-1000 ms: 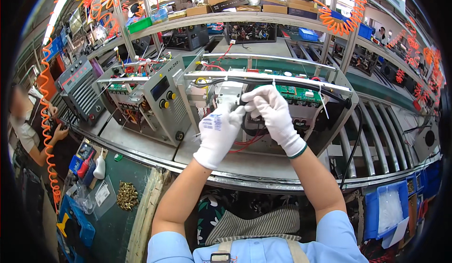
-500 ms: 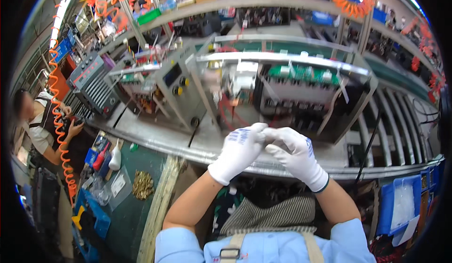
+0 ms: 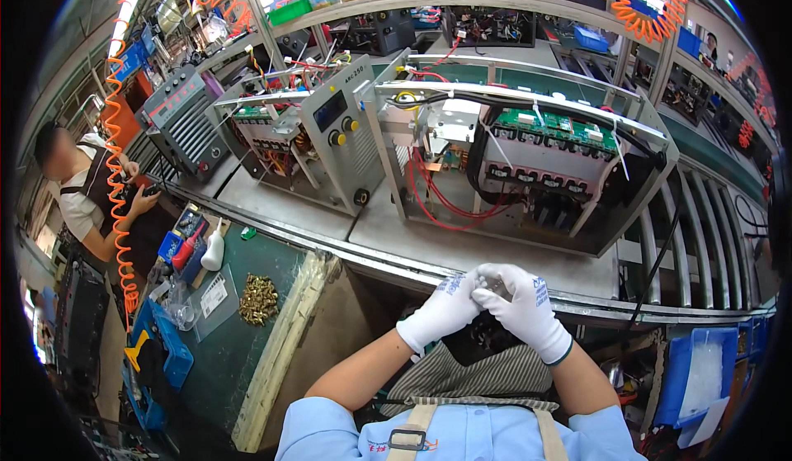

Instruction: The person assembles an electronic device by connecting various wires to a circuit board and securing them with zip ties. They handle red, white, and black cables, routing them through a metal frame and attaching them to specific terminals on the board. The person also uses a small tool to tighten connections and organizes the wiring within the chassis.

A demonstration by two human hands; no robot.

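My left hand [image 3: 446, 306] and my right hand [image 3: 526, 311], both in white gloves with blue print, meet in front of my body. Their fingertips curl together as if around something small, but I cannot make out what lies between them. Just beyond the hands, on the metal line, stands an opened machine housing [image 3: 528, 213] with a side panel off. Inside it show a green circuit board [image 3: 554, 124], rows of black parts and red wires [image 3: 445, 216]. My hands do not touch the housing.
Further left are a second opened machine [image 3: 337, 143] and a closed grey one [image 3: 188, 122]. A green bench [image 3: 216, 366] holds brass fittings [image 3: 258, 300], a white bottle [image 3: 213, 250] and a blue bin [image 3: 169, 354]. Rollers [image 3: 701, 234] run right; blue trays [image 3: 697, 370] stand below. A co-worker [image 3: 95, 189] is at far left.
Both hands have come down and back toward my body, away from the opened housing, staying fingertip to fingertip. The view has shifted, and the machines stand lower and further right in it.
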